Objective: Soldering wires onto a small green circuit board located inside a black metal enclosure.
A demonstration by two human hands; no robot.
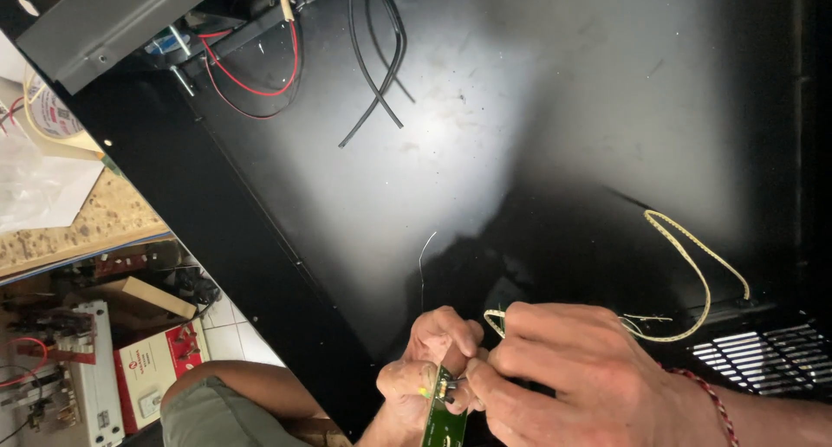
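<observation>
My left hand [425, 369] grips a small green circuit board [445, 412] edge-on at the bottom centre, over a large black metal panel [520, 135]. My right hand [581, 378] pinches at the top of the board, where a small connector sits. A flat yellowish ribbon cable [693, 265] loops from between my fingers out to the right across the panel. A red thread bracelet circles my right wrist.
Black wires [381, 66] and red wires [251, 83] hang from the panel's top edge by a grey metal bracket [104, 22]. A vent grille [763, 356] lies at lower right. Left of the panel are a wooden bench, plastic sheet, boxes and electrical parts on a tiled floor.
</observation>
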